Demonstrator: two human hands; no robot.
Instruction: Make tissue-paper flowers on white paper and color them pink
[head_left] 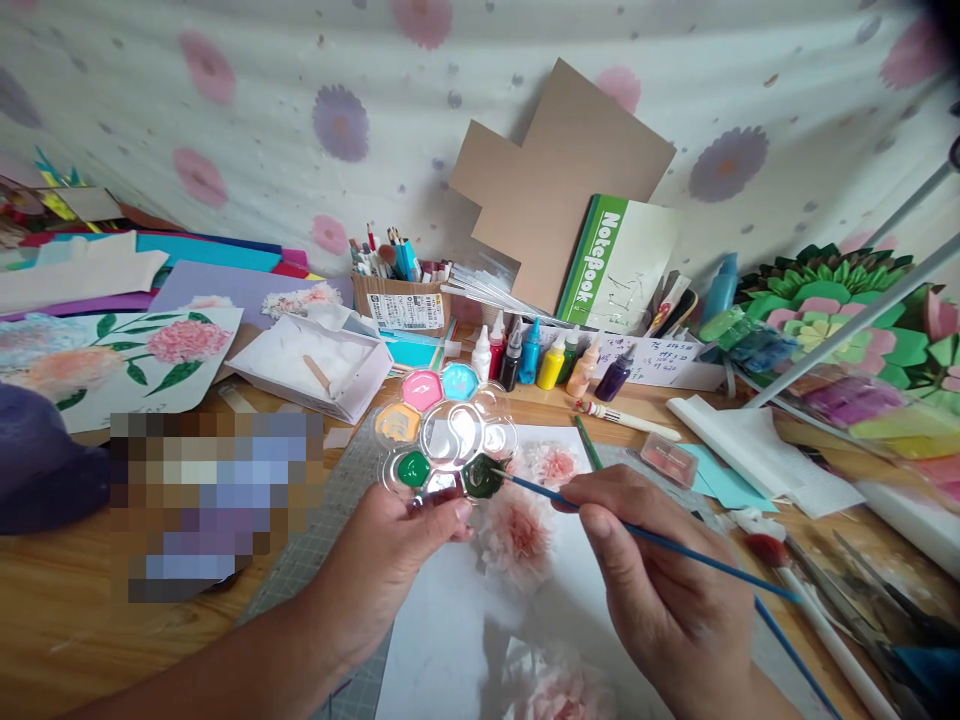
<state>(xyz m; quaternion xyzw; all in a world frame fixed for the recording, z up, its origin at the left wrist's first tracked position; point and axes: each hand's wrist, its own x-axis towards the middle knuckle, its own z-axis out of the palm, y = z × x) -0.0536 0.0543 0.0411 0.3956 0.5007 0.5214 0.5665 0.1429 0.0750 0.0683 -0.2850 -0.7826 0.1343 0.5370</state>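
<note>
My left hand [405, 545] pinches the near edge of a clear flower-shaped paint palette [454, 432]. Its wells hold pink, light blue, orange and green paint. In my right hand [660, 570] is a thin blue paintbrush [551, 492], gripped like a pen, with its tip at the dark green well on the palette's right side. Below the hands lies a white sheet [435, 640] bearing pink and white ruffled flowers [521, 535]. A second blue handle [795, 655] shows below my right hand.
Paint bottles [555, 362] stand in a row behind the palette. A white tray [360, 385] and painted flower paper [202, 350] are at left. Brushes and scissors [877, 580] lie at right, near a green pencil [589, 443]. A cutting mat [300, 580] lies under the sheet.
</note>
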